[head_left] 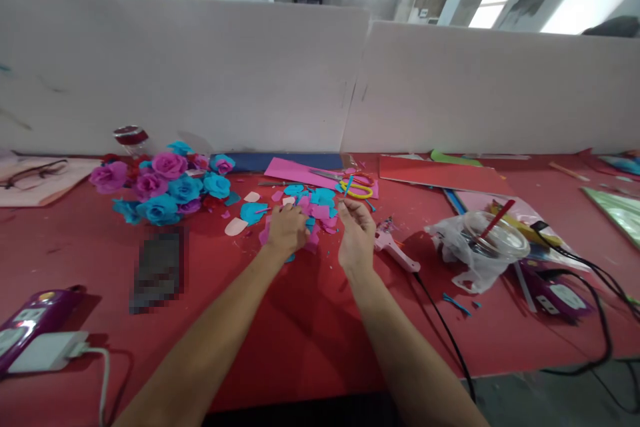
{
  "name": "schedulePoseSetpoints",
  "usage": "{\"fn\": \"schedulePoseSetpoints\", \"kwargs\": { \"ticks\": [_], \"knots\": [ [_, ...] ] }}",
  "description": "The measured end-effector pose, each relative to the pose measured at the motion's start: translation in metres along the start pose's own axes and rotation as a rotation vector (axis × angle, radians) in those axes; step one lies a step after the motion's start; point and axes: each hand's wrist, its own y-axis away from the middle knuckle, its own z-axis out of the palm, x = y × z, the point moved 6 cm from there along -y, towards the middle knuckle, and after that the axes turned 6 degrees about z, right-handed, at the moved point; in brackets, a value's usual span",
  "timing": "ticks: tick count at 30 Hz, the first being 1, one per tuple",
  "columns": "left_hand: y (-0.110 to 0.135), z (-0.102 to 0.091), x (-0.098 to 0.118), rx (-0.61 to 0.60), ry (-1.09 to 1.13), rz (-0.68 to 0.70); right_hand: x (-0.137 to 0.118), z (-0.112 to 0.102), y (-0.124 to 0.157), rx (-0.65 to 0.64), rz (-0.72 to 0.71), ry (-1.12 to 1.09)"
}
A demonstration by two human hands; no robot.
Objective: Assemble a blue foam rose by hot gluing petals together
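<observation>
- Pinching a thin blue paper strip (pixel 349 185), the right hand (pixel 357 230) has thumb and fingertips together on it, strip poking up above them.
- Left hand (pixel 289 227) is palm down with its fingers in the pile of cut paper petals (pixel 320 212), blue and pink mostly. Can't tell if it's gripping one, fingertips are hidden.
- Just beyond the right hand: scissors (pixel 371 190) with yellow and red handles, partly on a pink paper sheet (pixel 283 169).
- Just right of that hand there's a pink glue gun (pixel 399 253) on the red table (pixel 300 347), black cord trailing toward the near edge.
- Further right of it, a clear plastic tub (pixel 507 240) with a bunched plastic bag (pixel 470 271) against it.
- Left of the left hand, well apart, a heap of blue, purple and red paper roses (pixel 163 187), with some pixelated dark thing (pixel 157 271) nearer the camera.
</observation>
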Motion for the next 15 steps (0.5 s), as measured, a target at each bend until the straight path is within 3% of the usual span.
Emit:
{"fn": "schedulePoseSetpoints", "kwargs": {
  "ticks": [7, 12, 15],
  "knots": [
    [-0.011, -0.004, -0.025, 0.173, 0.49, -0.244, 0.005, 0.004, 0.002, -0.027, 0.078, 0.006],
    [0.018, -0.017, -0.037, 0.227, 0.784, -0.372, 0.027, 0.013, 0.007, -0.132, 0.289, -0.033],
    [0.034, -0.014, -0.038, 0.256, 1.202, -0.483, 0.038, 0.018, 0.013, -0.2, 0.356, 0.002]
  ]
}}
